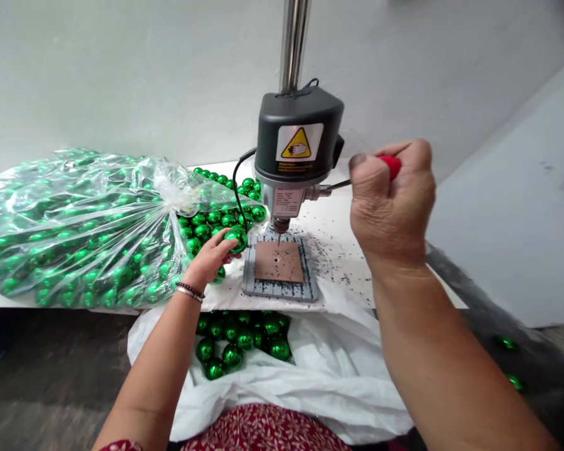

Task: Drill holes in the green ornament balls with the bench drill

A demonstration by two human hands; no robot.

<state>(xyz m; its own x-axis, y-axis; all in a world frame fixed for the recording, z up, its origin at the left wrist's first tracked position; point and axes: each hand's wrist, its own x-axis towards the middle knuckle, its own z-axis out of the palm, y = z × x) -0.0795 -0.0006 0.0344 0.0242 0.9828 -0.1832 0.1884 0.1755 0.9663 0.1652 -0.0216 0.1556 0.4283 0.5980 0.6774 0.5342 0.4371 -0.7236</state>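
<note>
Green ball: the held ball is above the table, just left of the drill and apart from its bit.
Left hand: the left hand has thumb and fingers clamped on that ball; bracelets circle the wrist.
Drill: the upright drill carries a thin bit, whose tip seems to end just above the board, though it is too small to be sure.
Board: a brown board with a small hole lies on the grey base.
Right hand: the right hand is closed around the red knob on the drill's lever.
Table: dark shavings litter the white table right of the base; loose balls sit behind the left hand.
Bag: a clear plastic bag full of green balls lies at left.
Cloth: white cloth below the table edge holds more balls.
Floor: two green balls lie at far right.
</note>
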